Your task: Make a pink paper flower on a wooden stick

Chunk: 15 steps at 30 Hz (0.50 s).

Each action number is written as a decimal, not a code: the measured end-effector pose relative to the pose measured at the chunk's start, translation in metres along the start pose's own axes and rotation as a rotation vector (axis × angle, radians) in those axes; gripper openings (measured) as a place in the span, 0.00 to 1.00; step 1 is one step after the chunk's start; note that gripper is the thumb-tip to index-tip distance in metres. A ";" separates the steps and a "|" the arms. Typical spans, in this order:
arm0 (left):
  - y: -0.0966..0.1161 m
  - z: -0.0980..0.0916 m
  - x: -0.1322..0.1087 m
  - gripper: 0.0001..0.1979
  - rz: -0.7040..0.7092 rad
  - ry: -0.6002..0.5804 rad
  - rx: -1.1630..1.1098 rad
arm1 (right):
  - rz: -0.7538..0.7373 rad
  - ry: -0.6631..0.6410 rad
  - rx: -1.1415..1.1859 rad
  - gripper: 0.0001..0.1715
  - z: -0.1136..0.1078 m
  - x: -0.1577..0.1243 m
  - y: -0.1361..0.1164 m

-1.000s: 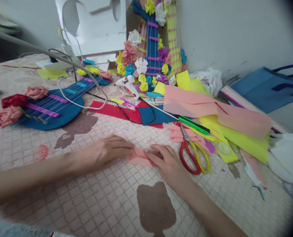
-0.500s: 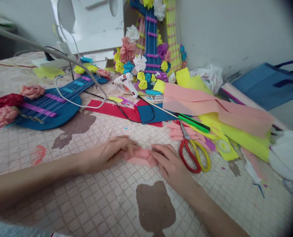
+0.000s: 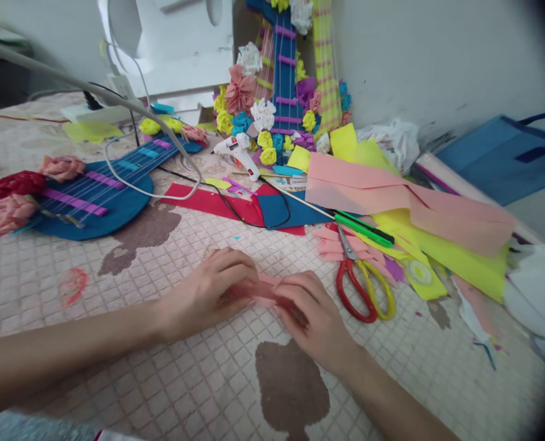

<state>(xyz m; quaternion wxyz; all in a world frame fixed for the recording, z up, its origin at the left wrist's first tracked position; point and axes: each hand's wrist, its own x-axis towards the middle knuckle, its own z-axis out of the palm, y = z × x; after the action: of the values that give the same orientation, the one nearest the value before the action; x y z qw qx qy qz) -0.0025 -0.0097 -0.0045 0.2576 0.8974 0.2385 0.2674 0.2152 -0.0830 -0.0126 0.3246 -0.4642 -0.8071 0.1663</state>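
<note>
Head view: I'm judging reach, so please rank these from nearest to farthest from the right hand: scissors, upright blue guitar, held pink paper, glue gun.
From the right hand:
1. Held pink paper: in its grasp.
2. Scissors: just to its right.
3. Glue gun: farther back, to its left.
4. Upright blue guitar: at the back, beyond the glue gun.

A pale grey wall (image 3: 419,67), marked by a few dark scuffs, rises behind the table's far edge. The table (image 3: 185,392) wears a light, grid-patterned cover — worn through to irregular brown patches (image 3: 295,392), one near the front edge. Beyond the far edge, left of centre, stands a white panel (image 3: 185,55) with cut-out shapes. Light falls soft and even — brightest on that panel.
</note>
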 end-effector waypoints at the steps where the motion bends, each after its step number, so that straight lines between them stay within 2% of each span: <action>1: 0.000 0.002 0.001 0.07 -0.026 0.016 -0.016 | 0.016 -0.003 0.002 0.10 0.001 0.001 0.000; 3: -0.002 0.005 0.003 0.07 -0.069 0.019 -0.049 | 0.033 -0.020 0.003 0.10 0.002 0.001 0.000; 8: -0.005 0.006 0.003 0.07 -0.128 -0.058 -0.027 | 0.018 -0.087 -0.013 0.09 0.002 0.001 0.001; 15: -0.007 0.004 0.006 0.06 -0.116 -0.095 -0.020 | 0.055 -0.088 -0.057 0.05 0.003 0.001 0.000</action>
<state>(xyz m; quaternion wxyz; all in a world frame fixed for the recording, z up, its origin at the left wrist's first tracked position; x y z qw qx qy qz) 0.0023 -0.0028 -0.0093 0.2925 0.8911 0.2751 0.2112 0.2125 -0.0821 -0.0147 0.2707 -0.4874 -0.8121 0.1724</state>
